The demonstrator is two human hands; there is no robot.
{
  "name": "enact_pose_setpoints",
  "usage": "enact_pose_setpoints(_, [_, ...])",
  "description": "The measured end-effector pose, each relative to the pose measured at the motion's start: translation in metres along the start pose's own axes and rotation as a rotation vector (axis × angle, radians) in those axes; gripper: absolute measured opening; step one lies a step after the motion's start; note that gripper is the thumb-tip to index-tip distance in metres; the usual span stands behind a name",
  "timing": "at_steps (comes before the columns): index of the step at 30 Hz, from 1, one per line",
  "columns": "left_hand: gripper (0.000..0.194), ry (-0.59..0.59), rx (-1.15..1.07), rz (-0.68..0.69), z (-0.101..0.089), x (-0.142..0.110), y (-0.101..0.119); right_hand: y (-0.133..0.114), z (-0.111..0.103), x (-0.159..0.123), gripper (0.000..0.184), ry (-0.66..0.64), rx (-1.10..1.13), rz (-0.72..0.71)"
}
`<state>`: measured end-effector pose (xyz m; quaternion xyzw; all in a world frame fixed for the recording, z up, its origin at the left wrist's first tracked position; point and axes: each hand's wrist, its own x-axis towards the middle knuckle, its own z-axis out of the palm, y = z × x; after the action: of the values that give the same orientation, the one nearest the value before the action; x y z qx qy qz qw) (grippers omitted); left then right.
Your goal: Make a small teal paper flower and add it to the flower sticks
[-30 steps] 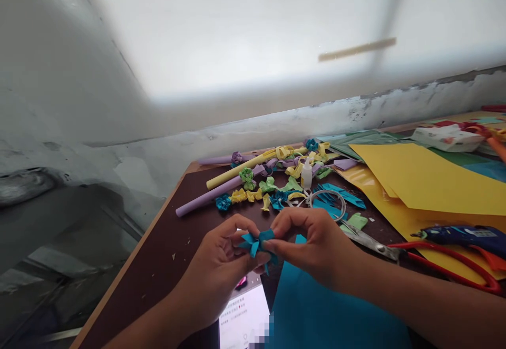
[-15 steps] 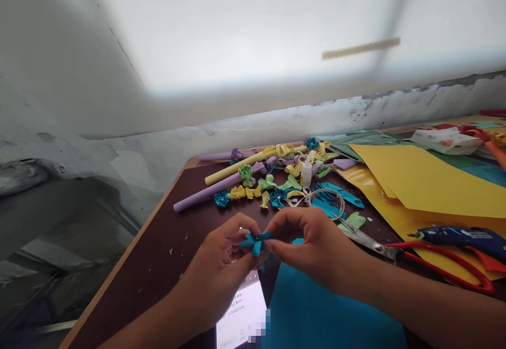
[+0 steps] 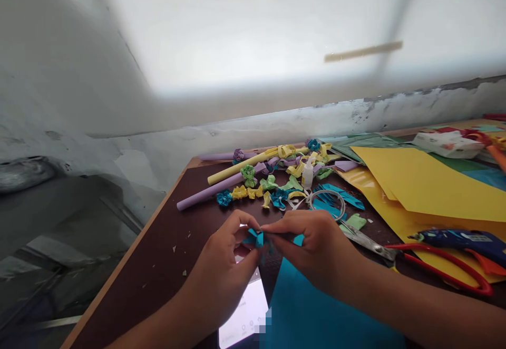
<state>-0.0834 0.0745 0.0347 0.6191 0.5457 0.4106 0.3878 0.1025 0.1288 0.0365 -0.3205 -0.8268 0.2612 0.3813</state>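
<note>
Between my two hands is a small blue folded paper piece (image 3: pixel 259 238), its petal-like strips sticking out. My left hand (image 3: pixel 227 262) pinches it from the left with thumb and fingers. From the right, the thumb and forefinger of my right hand (image 3: pixel 312 241) close on its near edge; part of the paper is hidden behind these fingers. Below them lies a phone (image 3: pixel 247 312) with a lit screen. A large blue paper sheet (image 3: pixel 328 312) spreads under my right forearm.
Behind my hands lie rolled paper tubes (image 3: pixel 205 188), crumpled paper flowers (image 3: pixel 239 192), a small glue bottle (image 3: pixel 307 174) and a wire ring (image 3: pixel 343 201). Red-handled scissors (image 3: pixel 446 262), a blue glue gun (image 3: pixel 462 238) and yellow paper sheets (image 3: pixel 435 180) are at the right. The table edge (image 3: pixel 118 264) runs along the left.
The blue paper piece has turned between my fingers, and fewer of its strips show. My right fingers have straightened and pinch closer to my left fingertips.
</note>
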Motion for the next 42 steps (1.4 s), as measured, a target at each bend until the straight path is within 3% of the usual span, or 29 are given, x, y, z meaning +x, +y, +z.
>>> enact_pose_setpoints(3, [0.024, 0.014, -0.273, -0.071, 0.005, 0.0, 0.003, 0.001, 0.0, -0.004, 0.019, 0.062, -0.289, -0.35])
enact_pose_setpoints(5, [0.029, 0.013, -0.363, -0.07, 0.007, 0.0, 0.003, 0.001, -0.001, -0.005, 0.021, 0.071, -0.397, -0.481])
enact_pose_setpoints(10, [0.027, -0.016, -0.331, -0.063, 0.006, 0.002, -0.002, 0.002, -0.002, -0.004, 0.018, 0.017, -0.286, -0.357])
enact_pose_setpoints(15, [0.028, -0.07, -0.39, -0.042, 0.009, -0.001, -0.002, -0.003, -0.006, -0.005, 0.021, 0.065, -0.539, -0.6])
enact_pose_setpoints(17, [0.025, -0.075, -0.407, -0.029, 0.009, -0.001, -0.001, -0.004, -0.007, -0.004, 0.021, 0.083, -0.526, -0.64])
enact_pose_setpoints(23, [0.032, -0.042, -0.477, -0.026, 0.006, 0.003, 0.002, 0.006, -0.003, 0.0, 0.02, 0.091, -0.019, -0.327])
enact_pose_setpoints(30, [0.038, -0.103, -0.51, -0.103, 0.003, 0.002, 0.007, 0.009, -0.005, 0.002, 0.015, 0.062, 0.049, -0.272])
enact_pose_setpoints(37, [0.034, -0.144, -0.531, -0.087, 0.004, 0.002, -0.003, 0.001, -0.006, 0.003, 0.022, -0.042, 0.196, 0.056])
enact_pose_setpoints(42, [0.031, -0.127, -0.492, -0.039, 0.0, 0.003, -0.011, 0.001, -0.005, 0.003, 0.016, -0.013, 0.196, 0.104])
